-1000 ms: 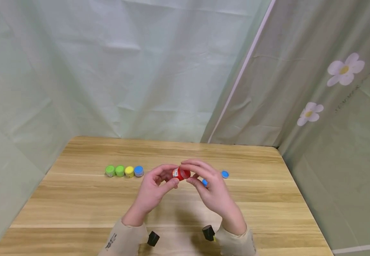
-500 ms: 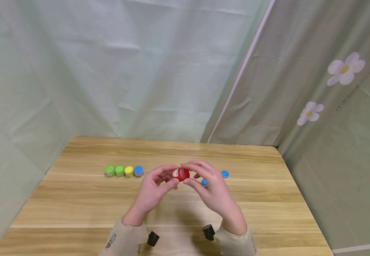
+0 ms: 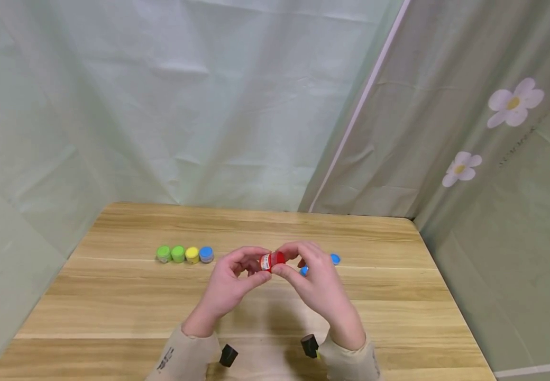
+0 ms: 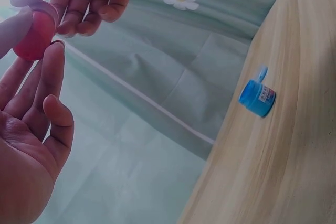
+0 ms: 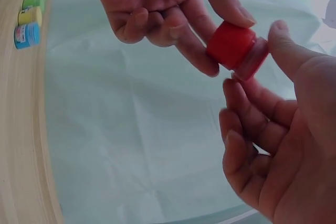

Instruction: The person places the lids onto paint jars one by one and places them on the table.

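My left hand pinches a small red jar with a white label, thumb on one side and fingers on the other. Its red lid is at the jar's mouth, pinched at the edge between the thumb and fingers of my right hand. Both hands hold the jar tilted, above the table. Under my right hand stands a blue jar without its lid. A blue lid lies on the table just behind it.
On the left of the wooden table several lidded jars stand in a row: green jars, a yellow jar and a blue-lidded jar. Pale green curtains hang behind the table's far edge and along its sides.
The red jar and both hands have shifted slightly to the right. My right fingers have changed their place on the lid, and its angle has turned a little. The other jars have stayed put.
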A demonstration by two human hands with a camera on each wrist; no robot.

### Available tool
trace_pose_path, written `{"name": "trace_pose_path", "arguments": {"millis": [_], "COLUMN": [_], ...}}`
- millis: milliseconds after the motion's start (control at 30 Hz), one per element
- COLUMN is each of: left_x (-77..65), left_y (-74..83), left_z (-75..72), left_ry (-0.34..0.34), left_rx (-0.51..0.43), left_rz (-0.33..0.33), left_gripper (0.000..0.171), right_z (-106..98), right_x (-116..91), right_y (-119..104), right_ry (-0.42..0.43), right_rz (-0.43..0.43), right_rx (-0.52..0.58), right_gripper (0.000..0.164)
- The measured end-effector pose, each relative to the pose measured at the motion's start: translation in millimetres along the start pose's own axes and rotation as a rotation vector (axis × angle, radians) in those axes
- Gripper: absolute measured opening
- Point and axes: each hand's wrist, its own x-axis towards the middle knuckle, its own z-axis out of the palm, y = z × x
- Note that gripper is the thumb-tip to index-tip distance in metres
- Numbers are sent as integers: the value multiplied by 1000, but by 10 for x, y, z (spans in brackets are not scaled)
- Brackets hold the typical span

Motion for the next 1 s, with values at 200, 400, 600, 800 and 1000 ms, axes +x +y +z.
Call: {"name": "trace_pose_path", "arguments": {"millis": [200,400,600,800,1000], "left_x": [7,-3,-12,-6,-6], "left_y": [-20,-14,11,20,32], "left_z": [16,22,7,1,3], "left_ry": [-11,0,-9,-18,-23], "left_rx": [8,0,-49,-92,-107], "left_rz": [11,-27,-27,-2,3], "left_gripper": [33,34,33,31,30], "right_z": [25,-4,-122,-167,-152], "right_x": [-5,-16,-21,-12,-3], "right_y": [-11,3,52,62,62], "right_ry": [10,47,-55,-92,-90], "right_rz": [88,82,-63,-215,-298], "right_rx": [-51,-53,25,3,-3], "right_gripper": [14,20,42,57,54]}}
